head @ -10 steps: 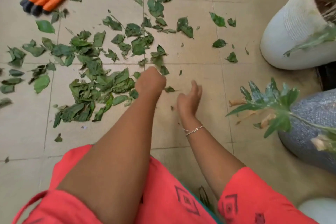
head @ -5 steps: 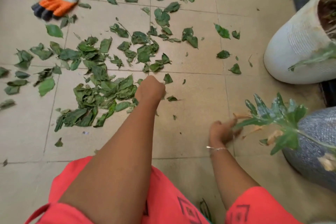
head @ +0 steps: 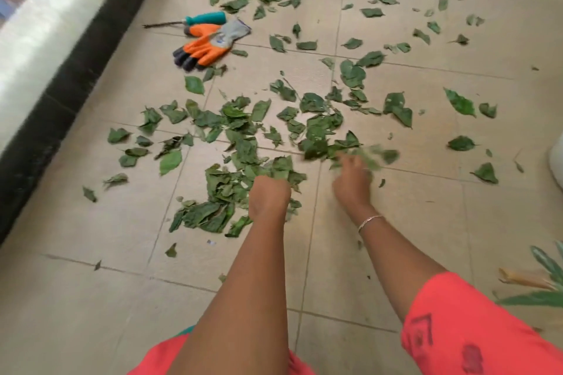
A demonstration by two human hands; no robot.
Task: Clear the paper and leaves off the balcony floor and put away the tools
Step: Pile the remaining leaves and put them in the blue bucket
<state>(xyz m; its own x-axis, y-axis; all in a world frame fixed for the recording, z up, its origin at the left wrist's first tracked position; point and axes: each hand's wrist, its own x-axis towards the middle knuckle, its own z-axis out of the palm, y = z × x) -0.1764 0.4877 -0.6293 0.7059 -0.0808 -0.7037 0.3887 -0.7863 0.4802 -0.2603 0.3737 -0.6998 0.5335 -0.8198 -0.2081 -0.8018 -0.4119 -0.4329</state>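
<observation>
Green leaves (head: 221, 189) hide fingers of the left hand (head: 268, 199); blur smears the right hand (head: 350, 181) (neither grip readable).

Tiled floor (head: 91, 298): pale beige squares, thin dark grout lines. Green leaves (head: 310, 103) strewn over most of it, thickest in a heap (head: 219, 192) at centre, thinning to singles toward the far and right sides. Orange-and-grey glove (head: 207, 46) lies flat at far left. Teal-handled tool (head: 204, 19) just beyond it, contact unclear. Tiny pale scrap (head: 211, 242) by the heap's near edge. Dry tan leaf (head: 524, 278) at the right edge.
</observation>
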